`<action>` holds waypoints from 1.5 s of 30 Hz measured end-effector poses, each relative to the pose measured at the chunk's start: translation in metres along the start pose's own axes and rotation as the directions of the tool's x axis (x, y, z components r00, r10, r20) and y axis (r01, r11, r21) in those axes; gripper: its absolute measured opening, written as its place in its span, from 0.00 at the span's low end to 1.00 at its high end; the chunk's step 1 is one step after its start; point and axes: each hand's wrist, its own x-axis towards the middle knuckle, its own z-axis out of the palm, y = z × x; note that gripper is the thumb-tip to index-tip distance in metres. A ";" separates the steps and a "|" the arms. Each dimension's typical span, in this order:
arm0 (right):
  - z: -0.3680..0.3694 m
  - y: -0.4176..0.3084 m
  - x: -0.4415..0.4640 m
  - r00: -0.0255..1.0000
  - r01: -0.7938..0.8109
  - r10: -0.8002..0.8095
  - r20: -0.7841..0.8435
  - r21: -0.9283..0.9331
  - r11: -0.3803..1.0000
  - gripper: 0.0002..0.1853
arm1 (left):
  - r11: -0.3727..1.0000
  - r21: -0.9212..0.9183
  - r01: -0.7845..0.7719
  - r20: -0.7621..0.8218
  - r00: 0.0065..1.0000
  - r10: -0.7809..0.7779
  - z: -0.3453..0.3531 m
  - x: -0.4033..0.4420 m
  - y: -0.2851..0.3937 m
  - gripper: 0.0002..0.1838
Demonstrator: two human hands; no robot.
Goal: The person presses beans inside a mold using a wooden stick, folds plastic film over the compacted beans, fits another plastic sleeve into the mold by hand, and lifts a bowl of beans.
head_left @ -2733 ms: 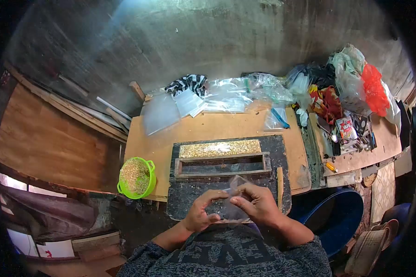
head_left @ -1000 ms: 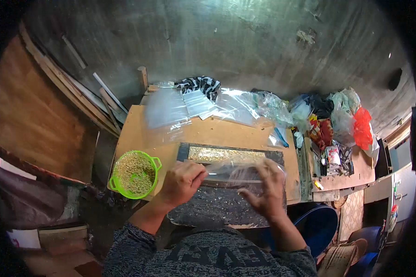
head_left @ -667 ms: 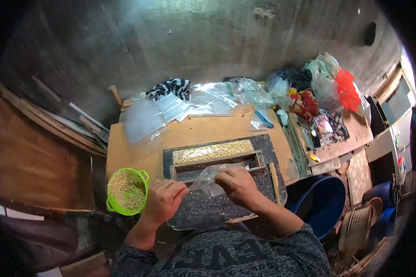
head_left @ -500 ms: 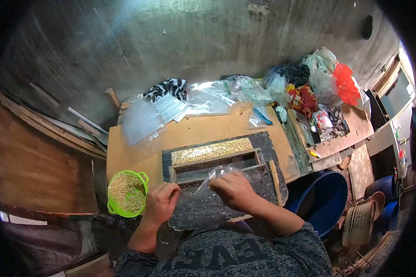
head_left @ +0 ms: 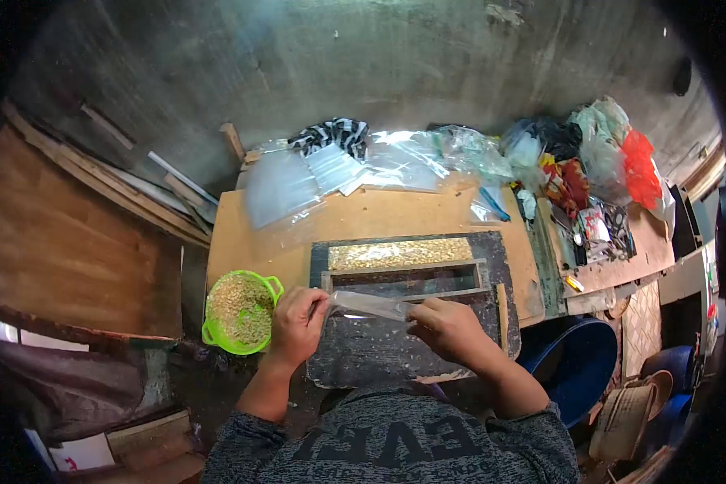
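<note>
Between my two hands a clear plastic sheet or bag (head_left: 369, 305) is stretched in a narrow band. My left hand (head_left: 301, 316) pinches its left end, and my right hand (head_left: 436, 323) pinches the right end. Beneath and behind it lies a wooden frame (head_left: 328, 282) on a dark speckled board (head_left: 363, 355). A flat packed slab of pale grains (head_left: 399, 253) lies behind the frame. To the left of my left hand is a green basket (head_left: 271, 282) holding loose grains. A wooden stick (head_left: 502, 317) lies on the board's right side.
Plastic sheets (head_left: 278, 194), a striped cloth (head_left: 335, 135) and clear bags (head_left: 472, 149) lie along the table's back. At right are a red bag (head_left: 640, 169), small tools (head_left: 613, 234) and a yellow lighter (head_left: 573, 283). A blue barrel (head_left: 577, 371) stands below the table's right side.
The plastic, earlier loose and crumpled between my hands, is now pulled into a straight band. My hands have risen slightly toward the frame, and the camera view has shifted.
</note>
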 end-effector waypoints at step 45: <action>0.028 -0.010 0.008 0.856 0.410 -0.392 -0.337 -0.021 0.912 0.18 | 0.693 -0.510 0.509 0.567 0.805 -0.175 0.030 -0.023 0.014 0.05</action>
